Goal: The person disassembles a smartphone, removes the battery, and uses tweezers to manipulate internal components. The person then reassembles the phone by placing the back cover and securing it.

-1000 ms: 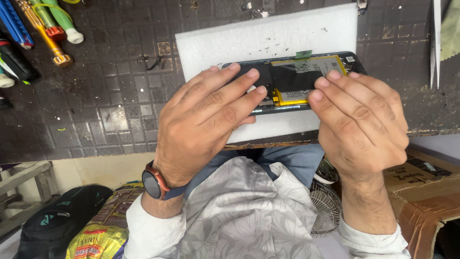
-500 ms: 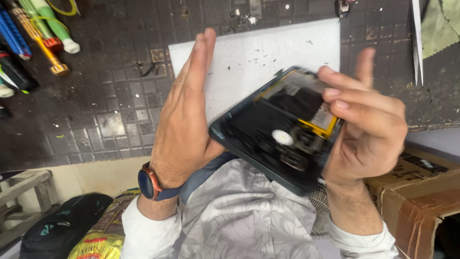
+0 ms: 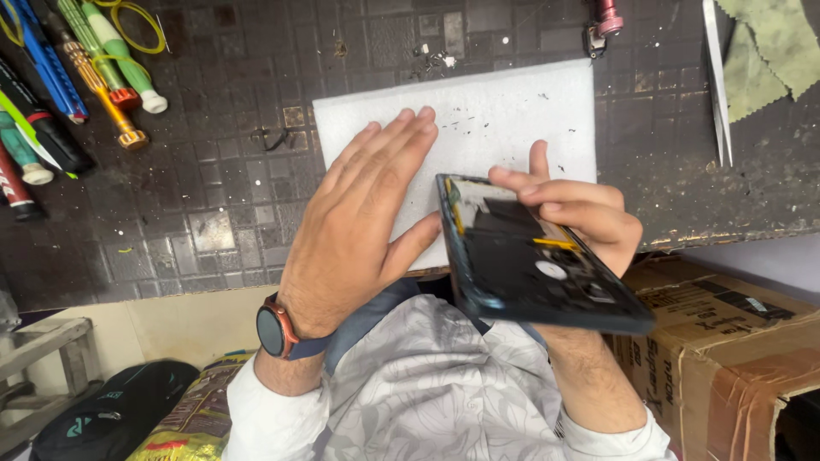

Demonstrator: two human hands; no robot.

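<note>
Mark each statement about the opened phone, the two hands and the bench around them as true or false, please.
1. The right hand holds the opened phone tilted off the bench. True.
2. The left hand grips a screwdriver. False: it is open and flat beside the phone.
3. A white foam pad lies on the dark mat. True.
4. The screwdrivers lie on the foam pad. False: they lie at the mat's left edge.

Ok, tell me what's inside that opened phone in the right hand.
Inside the opened phone show dark covers, a yellow strip and a small white round spot. The right hand grips its far edge, fingers hiding that side. The screen side faces away, unseen. The left hand stays flat beside it.
</note>
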